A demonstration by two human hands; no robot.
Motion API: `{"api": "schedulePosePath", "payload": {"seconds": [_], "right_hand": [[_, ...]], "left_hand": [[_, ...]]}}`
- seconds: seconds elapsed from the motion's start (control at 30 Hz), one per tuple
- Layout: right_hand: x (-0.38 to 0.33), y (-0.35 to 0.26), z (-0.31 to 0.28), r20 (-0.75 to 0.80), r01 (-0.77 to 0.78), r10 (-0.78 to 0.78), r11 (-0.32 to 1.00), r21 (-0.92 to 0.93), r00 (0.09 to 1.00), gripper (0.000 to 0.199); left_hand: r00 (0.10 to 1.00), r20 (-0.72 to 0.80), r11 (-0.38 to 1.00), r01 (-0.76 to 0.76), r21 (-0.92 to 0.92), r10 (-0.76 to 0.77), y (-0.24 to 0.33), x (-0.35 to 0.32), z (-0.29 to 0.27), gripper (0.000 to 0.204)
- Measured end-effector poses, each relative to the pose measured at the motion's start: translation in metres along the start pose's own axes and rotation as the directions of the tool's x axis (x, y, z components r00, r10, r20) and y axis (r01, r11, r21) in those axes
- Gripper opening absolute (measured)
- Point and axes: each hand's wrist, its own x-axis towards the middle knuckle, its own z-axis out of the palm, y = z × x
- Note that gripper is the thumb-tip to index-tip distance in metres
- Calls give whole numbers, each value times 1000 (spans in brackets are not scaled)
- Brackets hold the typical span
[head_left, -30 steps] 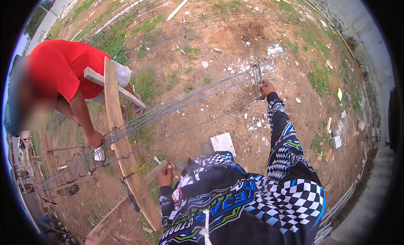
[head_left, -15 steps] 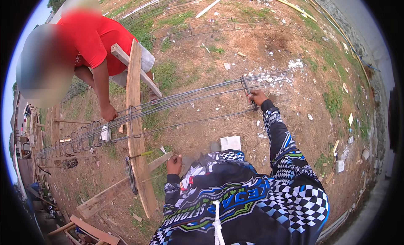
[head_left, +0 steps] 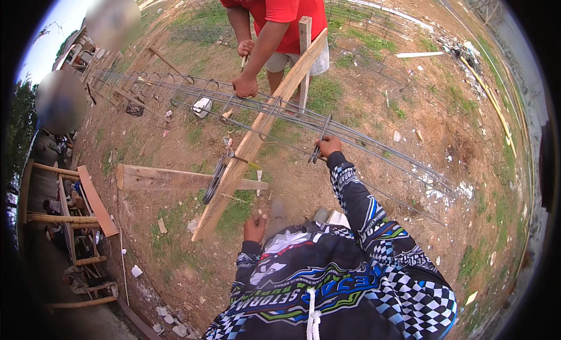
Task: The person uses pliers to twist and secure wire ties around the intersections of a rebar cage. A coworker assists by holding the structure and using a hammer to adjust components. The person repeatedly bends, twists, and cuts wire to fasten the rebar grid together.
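Right hand [head_left: 329, 146] grips thin steel stirrup [head_left: 319, 139] — ribbed rebar cage [head_left: 374, 142].

**No packages, signs or screens on this dirt yard**

Nothing that can be told as a package, label, sign or screen shows anywhere in the view. The nearest candidates are small pale scraps [head_left: 136, 271] lying on the bare ground at the lower left, beside the stacked timber, and a scatter of white litter [head_left: 435, 191] on the dirt to the right; all are too small and blurred to say whether any is a wrapper. A flat whitish piece [head_left: 339, 218] lies on the ground, half hidden; its kind cannot be told either.
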Motion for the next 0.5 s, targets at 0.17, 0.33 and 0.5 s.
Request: {"api": "schedulePosePath", "payload": {"seconds": [0.17,0.33,0.5], "right_hand": [[11,-26,54,-50,-49,43,991,-122,998,27],[40,1,37,-26,-24,18,973,-229,999,34],[37,-1,38,-142,-56,38,991,-124,989,38]], "left_hand": [[983,-157,994,93,-49,-99,-72,-20,-29,30],[955,-218,977,184,-104,-203,-81,-32,-50,30],[978,-131,984,154,-85,-164,-90,-23,-49,29]]}}
